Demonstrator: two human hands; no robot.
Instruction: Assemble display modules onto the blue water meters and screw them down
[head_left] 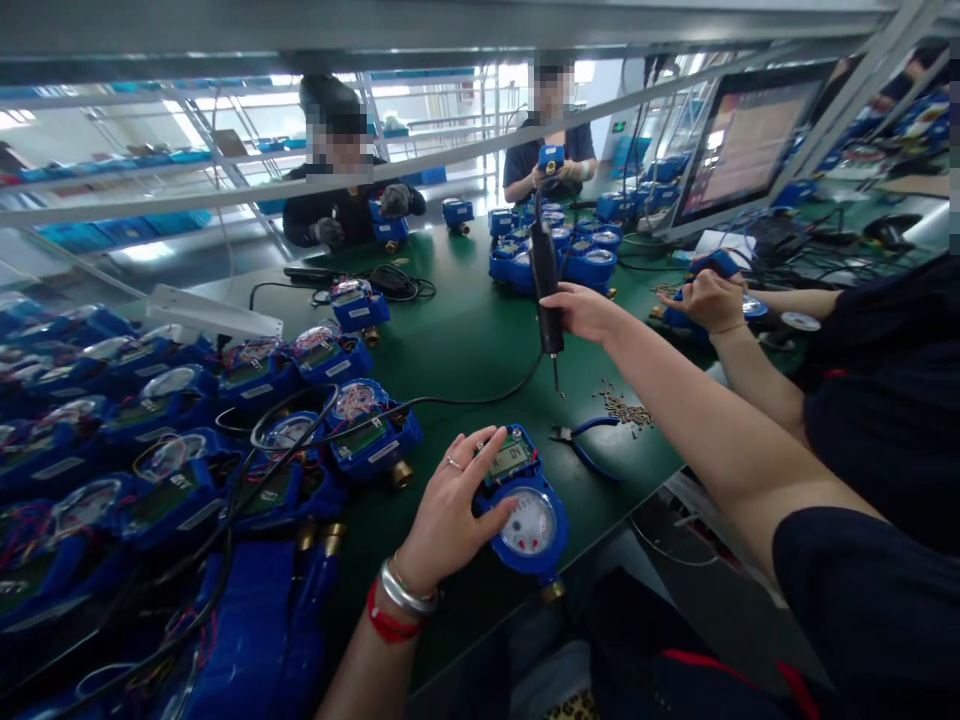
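- On the left of the worktop point(442, 340), rows of blue meters point(159, 515) stand with wires showing; they look unfinished.
- Next to them, the left hand point(450, 510) lies spread, fingers by the screen and thumb on the dial of the near meter point(534, 525), whose screen shows digits.
- Beyond, the right hand point(589, 312) is wrapped around a black screwdriver point(547, 290), its tip apart from that meter, so no screw is being driven.
- Further right, cutters point(573, 437) lie beside loose screws point(628, 410); whether the near meter has all its screws, I cannot tell.
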